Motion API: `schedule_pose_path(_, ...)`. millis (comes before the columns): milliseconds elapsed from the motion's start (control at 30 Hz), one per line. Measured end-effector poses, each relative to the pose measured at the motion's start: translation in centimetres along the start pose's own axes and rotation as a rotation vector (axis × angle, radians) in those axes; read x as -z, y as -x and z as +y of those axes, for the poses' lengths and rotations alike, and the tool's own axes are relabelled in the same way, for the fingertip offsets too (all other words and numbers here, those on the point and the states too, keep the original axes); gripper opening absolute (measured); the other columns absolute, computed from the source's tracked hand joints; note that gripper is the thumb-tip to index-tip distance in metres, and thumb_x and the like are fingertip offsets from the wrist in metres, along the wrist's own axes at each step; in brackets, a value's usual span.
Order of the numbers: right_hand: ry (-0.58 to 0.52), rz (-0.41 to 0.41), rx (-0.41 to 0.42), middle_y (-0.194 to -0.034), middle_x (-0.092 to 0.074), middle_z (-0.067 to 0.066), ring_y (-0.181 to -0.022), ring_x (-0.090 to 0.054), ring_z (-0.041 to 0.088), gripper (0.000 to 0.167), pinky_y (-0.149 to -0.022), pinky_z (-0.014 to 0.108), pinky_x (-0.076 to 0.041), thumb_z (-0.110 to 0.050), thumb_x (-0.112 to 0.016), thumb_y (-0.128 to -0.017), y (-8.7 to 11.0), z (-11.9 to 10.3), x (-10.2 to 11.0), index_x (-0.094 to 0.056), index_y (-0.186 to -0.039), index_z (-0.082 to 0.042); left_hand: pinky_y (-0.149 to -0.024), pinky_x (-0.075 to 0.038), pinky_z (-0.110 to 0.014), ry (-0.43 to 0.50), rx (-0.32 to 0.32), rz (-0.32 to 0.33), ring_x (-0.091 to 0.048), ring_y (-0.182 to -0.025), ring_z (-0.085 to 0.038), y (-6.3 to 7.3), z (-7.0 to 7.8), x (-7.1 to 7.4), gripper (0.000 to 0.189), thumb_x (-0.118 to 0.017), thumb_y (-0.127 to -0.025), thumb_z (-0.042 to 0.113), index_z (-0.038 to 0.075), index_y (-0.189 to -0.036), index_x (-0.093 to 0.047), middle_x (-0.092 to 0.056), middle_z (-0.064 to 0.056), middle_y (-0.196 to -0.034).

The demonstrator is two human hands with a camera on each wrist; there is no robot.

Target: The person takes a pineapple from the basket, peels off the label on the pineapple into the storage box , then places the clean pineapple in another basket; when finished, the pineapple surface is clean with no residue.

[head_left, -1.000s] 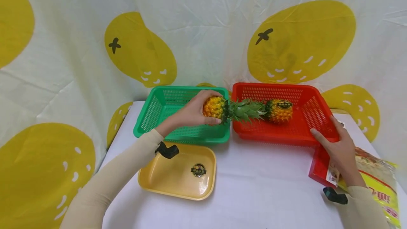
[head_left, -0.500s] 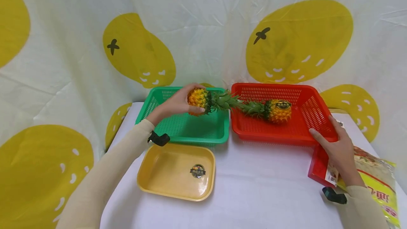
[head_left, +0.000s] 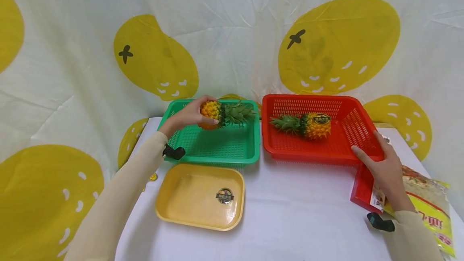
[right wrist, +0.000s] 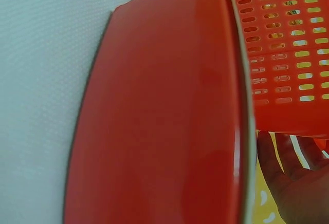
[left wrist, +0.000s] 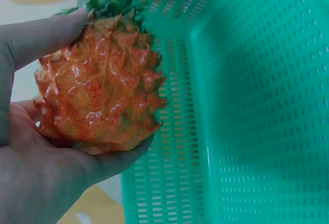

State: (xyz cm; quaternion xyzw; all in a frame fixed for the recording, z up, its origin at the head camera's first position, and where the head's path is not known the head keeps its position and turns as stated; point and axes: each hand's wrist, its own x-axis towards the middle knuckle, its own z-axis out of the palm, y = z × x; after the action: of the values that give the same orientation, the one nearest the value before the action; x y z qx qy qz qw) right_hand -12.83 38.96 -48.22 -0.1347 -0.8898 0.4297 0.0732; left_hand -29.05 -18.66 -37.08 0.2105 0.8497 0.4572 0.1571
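Note:
In the head view my left hand (head_left: 192,115) grips a small pineapple (head_left: 211,112) by its orange body, its leafy crown pointing right. The fruit is over the green basket (head_left: 217,160), and the left wrist view shows thumb and fingers wrapped round the pineapple (left wrist: 103,90). A second pineapple (head_left: 315,126), with a black label, lies in the red basket (head_left: 311,156), crown to the left. My right hand (head_left: 386,168) holds that basket's front right corner, thumb over the rim. Its fingers (right wrist: 293,157) show by the basket's wall in the right wrist view.
A yellow tray (head_left: 195,200) with a black label stands in front of the green basket. At the right, a red box (head_left: 362,190) and a printed plastic packet (head_left: 431,208) lie beside and under my right forearm. A patterned cloth (head_left: 232,51) hangs behind the baskets.
My left hand has carried the pineapple leftward, from the gap between the baskets to over the green one, away from the other pineapple's crown. The right hand stays at the red basket's corner.

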Motion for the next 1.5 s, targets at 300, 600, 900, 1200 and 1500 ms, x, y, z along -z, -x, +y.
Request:
schedule_pose_path(300,-0.006,0.0,-0.005,-0.171,-0.015,0.025,-0.145,-0.023,0.06,0.096,-0.06,0.008,-0.039,-0.053,-0.067,-0.1,0.2,-0.2,0.1,-0.003,-0.17,-0.038,-0.097,-0.049,-0.053,-0.066,0.036,-0.005,-0.058,-0.114,-0.033,-0.4,-2.1,0.0,0.078,-0.089,-0.089,0.025,0.013,-0.153,-0.046,-0.052,-0.013,-0.138)
schedule_pose_path(600,-0.018,0.004,-0.017,-0.172,-0.016,0.022,-0.145,-0.024,0.058,0.095,-0.061,0.008,-0.041,-0.056,-0.067,-0.099,0.3,0.2,-0.3,-0.003,-0.168,-0.045,-0.102,-0.046,-0.056,-0.138,0.071,-0.034,-0.055,-0.12,-0.034,-1.1,-3.1,-0.4,0.079,-0.087,-0.091,0.022,0.01,-0.155,-0.043,-0.05,-0.015,-0.144)
schedule_pose_path(900,-0.011,0.015,0.005,-0.172,-0.018,0.021,-0.145,-0.026,0.057,0.094,-0.062,0.009,-0.042,-0.055,-0.067,-0.1,0.2,0.2,-0.5,-0.005,-0.169,-0.043,-0.103,-0.045,-0.056,-0.183,0.067,-0.059,-0.053,-0.123,-0.035,-1.8,-3.2,-0.9,0.078,-0.085,-0.092,0.02,0.008,-0.156,-0.042,-0.045,-0.017,-0.149)
schedule_pose_path(1200,0.0,0.015,0.0,-0.172,-0.018,0.02,-0.145,-0.026,0.056,0.094,-0.063,0.011,-0.045,-0.055,-0.067,-0.1,0.0,0.0,-0.4,-0.004,-0.169,-0.043,-0.107,-0.041,-0.059,-0.194,0.076,-0.084,-0.049,-0.13,-0.037,-2.2,-3.7,-0.5,0.079,-0.083,-0.094,0.025,0.008,-0.158,-0.04,-0.039,-0.018,-0.157)
schedule_pose_path(1500,-0.02,0.02,-0.012,-0.173,-0.018,0.019,-0.146,-0.025,0.055,0.093,-0.063,0.007,-0.041,-0.055,-0.067,-0.1,0.0,0.1,-0.4,-0.005,-0.168,-0.046,-0.108,-0.041,-0.058,-0.219,0.108,-0.132,-0.049,-0.131,-0.039,-2.6,-4.1,-0.6,0.079,-0.081,-0.096,0.023,0.006,-0.159,-0.037,-0.044,-0.021,-0.152)
